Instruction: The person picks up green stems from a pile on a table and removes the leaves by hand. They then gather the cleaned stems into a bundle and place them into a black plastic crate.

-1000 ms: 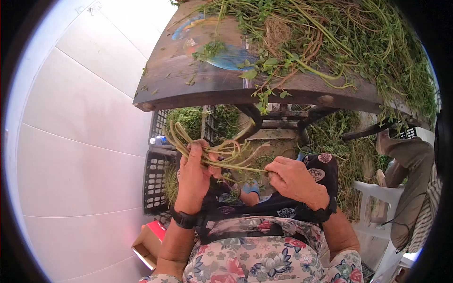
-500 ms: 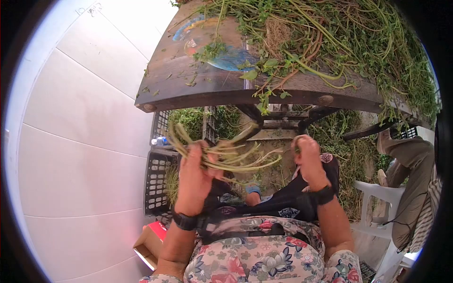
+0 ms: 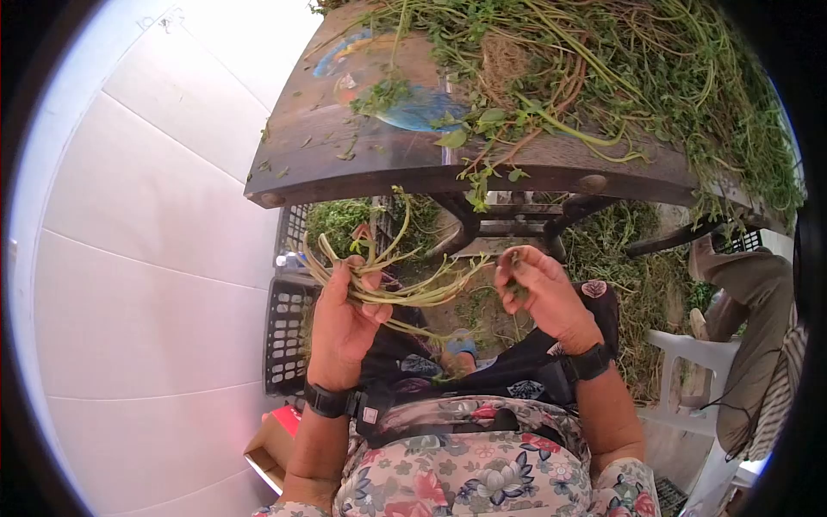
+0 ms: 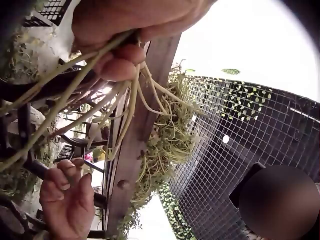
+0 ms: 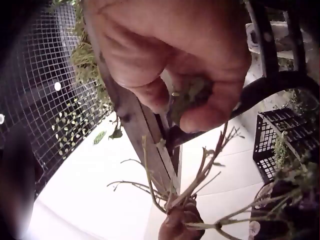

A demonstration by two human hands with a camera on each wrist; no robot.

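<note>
My left hand grips a loose bundle of thin green stems, which fan out to the right over my lap. In the left wrist view, the stems run out from between the thumb and curled fingers. My right hand is just beyond the stem tips, its fingers curled inward. A small clump of dark green leaves is pinched between its thumb and fingers in the right wrist view. Below it in that view, the left hand holds the stems, some with small leaves still on them.
A wooden table stands ahead, with a big heap of leafy stems on its right side. Black crates and a red-edged box are at the left. Right of me are a white plastic chair and another person's leg.
My right hand first pinched a stem's end, then pulled up and away from it, and has now come back left toward the stem tips. The left hand keeps its hold on the bundle.
</note>
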